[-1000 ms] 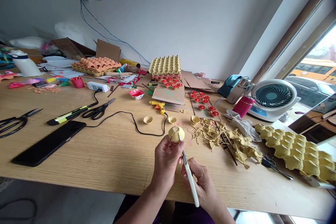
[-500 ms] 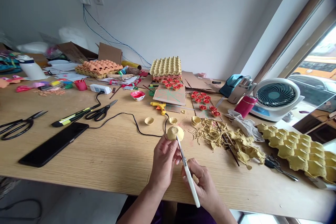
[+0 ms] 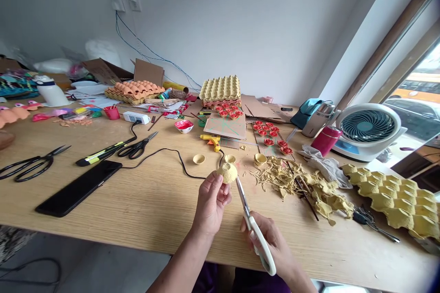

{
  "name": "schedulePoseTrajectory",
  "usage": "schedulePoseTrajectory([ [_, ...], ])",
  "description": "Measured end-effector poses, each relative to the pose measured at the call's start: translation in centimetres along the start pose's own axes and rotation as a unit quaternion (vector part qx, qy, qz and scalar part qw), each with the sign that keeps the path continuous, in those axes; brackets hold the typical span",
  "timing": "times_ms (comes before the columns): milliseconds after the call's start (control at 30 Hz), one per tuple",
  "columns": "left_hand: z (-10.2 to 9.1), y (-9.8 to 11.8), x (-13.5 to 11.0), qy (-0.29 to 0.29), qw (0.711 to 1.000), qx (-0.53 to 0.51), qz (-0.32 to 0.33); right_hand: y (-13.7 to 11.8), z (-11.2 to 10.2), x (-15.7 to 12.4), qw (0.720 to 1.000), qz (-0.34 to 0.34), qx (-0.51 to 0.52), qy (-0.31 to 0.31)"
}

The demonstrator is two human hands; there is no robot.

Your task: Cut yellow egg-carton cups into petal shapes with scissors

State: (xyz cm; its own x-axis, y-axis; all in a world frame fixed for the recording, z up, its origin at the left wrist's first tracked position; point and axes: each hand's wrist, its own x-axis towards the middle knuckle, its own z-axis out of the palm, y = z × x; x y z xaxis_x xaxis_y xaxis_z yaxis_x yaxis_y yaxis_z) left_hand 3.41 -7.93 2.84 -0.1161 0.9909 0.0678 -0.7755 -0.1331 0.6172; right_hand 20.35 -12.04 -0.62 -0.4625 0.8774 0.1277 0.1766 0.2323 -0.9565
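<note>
Just beyond right hand (image 3: 275,241), left hand (image 3: 209,203) pinches cup (image 3: 228,174).

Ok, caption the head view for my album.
Left hand holds a round yellow pulp cup; right hand grips white-handled metal scissors beside it.

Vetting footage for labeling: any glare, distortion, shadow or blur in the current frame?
Head view: window at right has washed-out sky; head view: white bottle leans, likely wide-angle stretch; head view: soft shadow on table; head view: held cup and white-handled scissors look reasonably sharp.
</note>
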Motion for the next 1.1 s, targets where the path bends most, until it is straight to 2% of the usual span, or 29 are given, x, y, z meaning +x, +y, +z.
schedulePoseTrajectory([
  [200,0.0,-0.4,0.0,-0.022,0.999,-0.003,-0.034,-0.3,0.3,-0.1,0.999,-0.016,0.030,0.002],
  [367,0.5,-0.5,-0.8,-0.044,0.997,0.013,-0.064,0.1,0.2,0.0,0.999,-0.031,-0.003,0.027],
  [467,1.1,-0.6,-1.6,-0.019,0.996,0.049,-0.066,0.1,0.2,0.0,0.998,-0.035,-0.022,0.038],
  [633,1.9,-0.6,-2.2,0.036,0.995,0.089,-0.030,-0.1,0.2,-0.1,0.998,-0.039,-0.037,0.032],
  [1100,2.5,-0.5,-2.4,0.033,0.993,0.115,-0.024,-0.3,0.1,0.0,0.998,-0.039,-0.035,0.028],
])
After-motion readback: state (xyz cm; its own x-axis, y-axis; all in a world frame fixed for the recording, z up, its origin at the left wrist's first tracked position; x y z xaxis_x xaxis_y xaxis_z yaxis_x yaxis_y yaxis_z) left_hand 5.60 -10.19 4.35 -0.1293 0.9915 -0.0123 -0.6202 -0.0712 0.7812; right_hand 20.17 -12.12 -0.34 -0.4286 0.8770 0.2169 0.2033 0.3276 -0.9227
